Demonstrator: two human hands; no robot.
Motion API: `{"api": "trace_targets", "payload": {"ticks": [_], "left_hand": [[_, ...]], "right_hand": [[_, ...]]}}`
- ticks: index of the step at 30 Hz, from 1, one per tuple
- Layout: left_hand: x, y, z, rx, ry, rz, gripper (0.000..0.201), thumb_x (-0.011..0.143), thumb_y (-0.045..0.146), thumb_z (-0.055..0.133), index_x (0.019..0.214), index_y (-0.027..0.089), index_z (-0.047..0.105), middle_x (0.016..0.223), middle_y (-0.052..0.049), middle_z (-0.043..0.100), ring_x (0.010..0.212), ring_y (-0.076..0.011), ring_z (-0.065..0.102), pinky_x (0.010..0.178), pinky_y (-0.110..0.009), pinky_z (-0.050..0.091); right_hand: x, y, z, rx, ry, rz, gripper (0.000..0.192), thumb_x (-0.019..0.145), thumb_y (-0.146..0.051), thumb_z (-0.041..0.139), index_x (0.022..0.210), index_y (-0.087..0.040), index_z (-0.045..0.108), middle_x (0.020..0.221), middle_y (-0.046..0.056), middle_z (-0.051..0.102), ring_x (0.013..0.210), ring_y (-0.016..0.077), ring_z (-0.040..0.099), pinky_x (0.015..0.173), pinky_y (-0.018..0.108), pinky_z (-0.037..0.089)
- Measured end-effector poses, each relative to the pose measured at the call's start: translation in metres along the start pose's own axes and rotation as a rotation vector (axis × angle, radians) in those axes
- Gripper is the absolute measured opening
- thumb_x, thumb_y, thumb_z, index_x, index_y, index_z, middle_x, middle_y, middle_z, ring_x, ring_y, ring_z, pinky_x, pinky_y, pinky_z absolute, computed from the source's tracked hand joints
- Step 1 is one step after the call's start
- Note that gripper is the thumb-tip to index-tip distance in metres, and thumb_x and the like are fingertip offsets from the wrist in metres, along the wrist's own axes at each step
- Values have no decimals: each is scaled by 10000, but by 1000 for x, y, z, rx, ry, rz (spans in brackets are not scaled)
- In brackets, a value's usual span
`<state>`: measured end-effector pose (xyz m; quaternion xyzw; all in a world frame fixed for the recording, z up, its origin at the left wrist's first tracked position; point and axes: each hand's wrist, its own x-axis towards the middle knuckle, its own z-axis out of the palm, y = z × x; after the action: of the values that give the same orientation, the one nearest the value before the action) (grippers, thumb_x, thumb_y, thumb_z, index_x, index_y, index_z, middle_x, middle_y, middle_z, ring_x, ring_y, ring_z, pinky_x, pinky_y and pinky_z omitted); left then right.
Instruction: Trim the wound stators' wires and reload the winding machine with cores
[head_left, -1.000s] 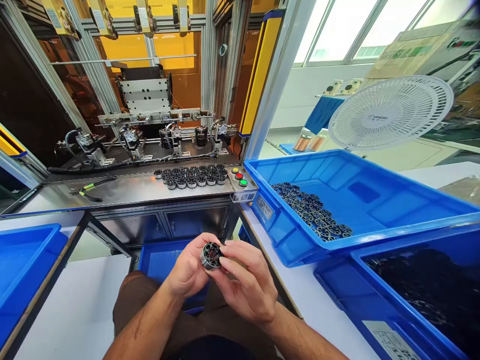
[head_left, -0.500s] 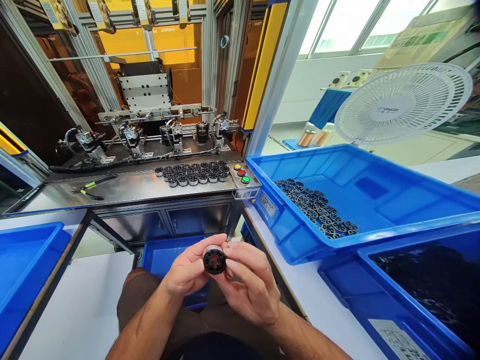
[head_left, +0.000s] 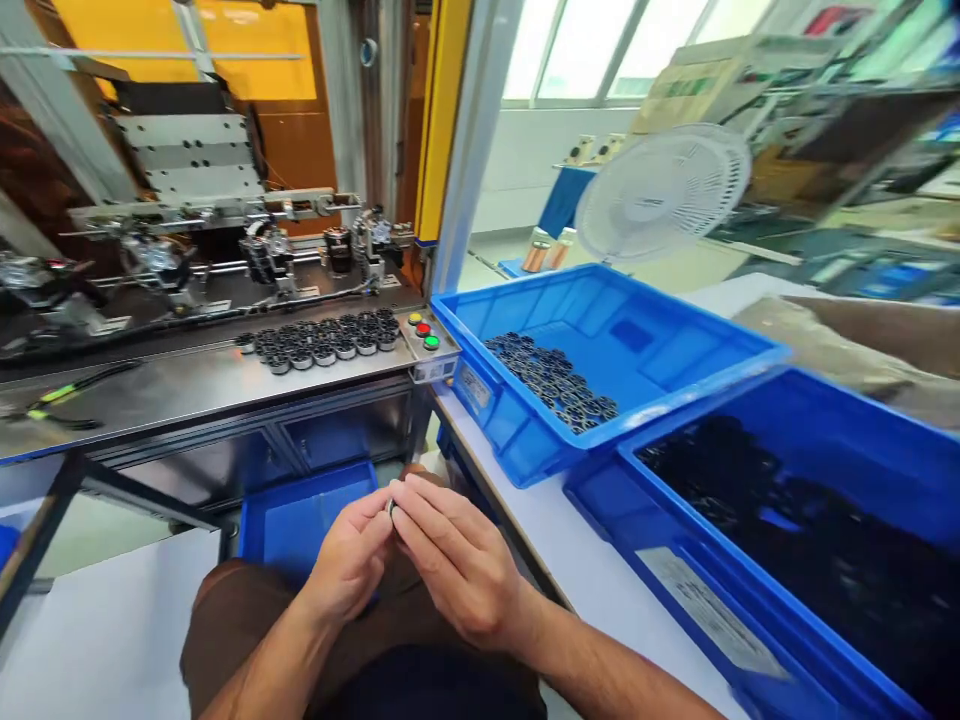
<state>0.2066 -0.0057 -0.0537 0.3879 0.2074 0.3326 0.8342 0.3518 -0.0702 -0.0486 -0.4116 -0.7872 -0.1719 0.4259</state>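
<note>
My left hand [head_left: 349, 552] and my right hand [head_left: 463, 562] meet above my lap, both closed around a small round motor stator [head_left: 391, 507]. Only a thin, dark edge of the stator shows between the fingertips; the rest is hidden behind the right fingers. Beyond the hands, rows of similar black-and-silver stators [head_left: 322, 340] stand packed together on the metal ledge of the machine. More black slotted parts [head_left: 551, 380] lie along the near side of a blue bin [head_left: 517, 445] to the right.
A second blue bin [head_left: 600, 505], heaped with dark parts, is at the right. Green-handled pliers [head_left: 71, 390] lie on the ledge. Yellow, red and green buttons [head_left: 424, 330] sit at its right end. Below is a blue tray [head_left: 300, 515]; a white fan [head_left: 660, 195] stands behind.
My view has swung to the right. The stator has turned from showing its slotted face to showing just an edge, and my right fingers now cover it.
</note>
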Motion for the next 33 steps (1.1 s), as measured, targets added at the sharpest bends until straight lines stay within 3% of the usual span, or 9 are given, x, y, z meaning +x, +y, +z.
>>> {"api": "trace_targets", "payload": {"ticks": [3, 6, 9, 13, 16, 20, 27, 30, 33], "left_hand": [[3, -35, 3, 16, -36, -195, 485, 791, 494, 754, 1141, 158, 746, 1073, -133, 761, 960, -237, 680, 853, -313, 493], [6, -64, 3, 41, -70, -364, 458, 841, 482, 709, 1142, 138, 742, 1041, -148, 766, 859, -193, 684, 761, -280, 487], [12, -74, 2, 96, -57, -462, 414, 875, 437, 685, 1158, 139, 727, 1077, -165, 764, 842, -181, 694, 764, -285, 490], [18, -72, 1, 152, -57, -474, 408, 842, 430, 723, 1131, 142, 734, 1094, -159, 765, 885, -190, 695, 800, -289, 489], [19, -70, -2, 179, -74, -472, 399, 841, 427, 725, 1130, 152, 736, 1105, -148, 764, 908, -190, 691, 807, -286, 483], [19, -74, -5, 230, -81, -459, 364, 855, 412, 711, 1118, 161, 740, 1099, -129, 764, 907, -176, 681, 817, -284, 470], [11, -93, 3, 207, -109, -393, 411, 686, 348, 863, 1034, 157, 757, 963, -104, 760, 746, -160, 669, 695, -290, 476], [0, -70, 4, 127, -133, -252, 598, 598, 323, 920, 1151, 205, 726, 1042, -102, 739, 842, -188, 686, 803, -343, 507], [-26, -24, -5, 68, -101, -73, 540, 616, 356, 911, 1118, 244, 747, 1041, -73, 750, 945, -197, 679, 887, -316, 490]], "right_hand": [[-37, -8, -14, 23, -39, 195, 405, 927, -52, 498, 1329, -44, 548, 1298, 228, 655, 1292, 300, 577, 959, 475, 600], [-74, -17, -37, 16, -38, 572, 368, 950, -106, 523, 1312, -119, 584, 1206, 160, 722, 1118, 236, 702, 905, 386, 632], [-109, -16, -66, -215, 64, 812, 389, 942, -152, 575, 1330, -175, 599, 1200, 123, 732, 1079, 238, 722, 923, 375, 622], [-157, 0, -84, -572, 41, 609, 567, 906, -125, 629, 1450, -157, 472, 1349, 185, 635, 1251, 299, 619, 1012, 476, 562], [-182, 10, -74, -568, -169, 575, 483, 927, -216, 629, 1391, -120, 533, 1315, 201, 653, 1217, 310, 642, 946, 461, 602], [-195, 8, -62, -574, -193, 600, 404, 924, -239, 635, 1300, -97, 591, 1284, 222, 659, 1187, 323, 654, 937, 488, 604], [-158, -14, -57, -417, -65, 490, 150, 925, -179, 605, 1055, -145, 671, 1016, 142, 747, 876, 257, 756, 737, 389, 673], [-99, -27, -44, -288, 49, 349, 230, 900, -131, 635, 1129, -127, 658, 1067, 155, 750, 936, 246, 754, 754, 356, 670], [-27, -40, -25, -117, 138, 170, 264, 871, -80, 659, 1133, -106, 661, 1084, 159, 754, 1039, 240, 726, 830, 353, 652]]}}
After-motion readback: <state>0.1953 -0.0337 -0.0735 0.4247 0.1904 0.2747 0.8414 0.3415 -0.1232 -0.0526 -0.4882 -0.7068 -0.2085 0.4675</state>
